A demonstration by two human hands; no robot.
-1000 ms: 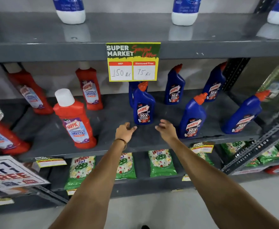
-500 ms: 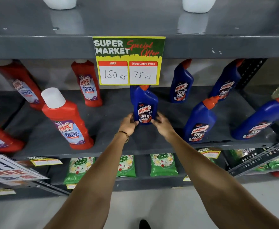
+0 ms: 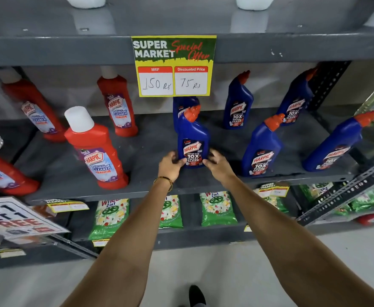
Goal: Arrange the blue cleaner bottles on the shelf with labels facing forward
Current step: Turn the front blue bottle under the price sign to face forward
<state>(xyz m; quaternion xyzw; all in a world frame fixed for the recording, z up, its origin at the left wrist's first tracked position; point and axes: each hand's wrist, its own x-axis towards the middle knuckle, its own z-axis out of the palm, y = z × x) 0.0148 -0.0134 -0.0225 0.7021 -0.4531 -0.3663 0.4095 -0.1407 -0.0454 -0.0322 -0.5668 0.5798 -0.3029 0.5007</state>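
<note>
Both hands (image 3: pixel 193 163) around one of six blue bottles (image 3: pixel 192 140).

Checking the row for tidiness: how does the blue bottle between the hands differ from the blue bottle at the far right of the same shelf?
The held blue bottle stands nearly upright in view; the far-right blue bottle looks strongly slanted, perhaps from lens distortion. The held one has the left hand and right hand at its base; the far-right one is untouched. The held one's label is sharp; the far-right one's is blurred. Both have orange caps and labels facing forward.
</note>
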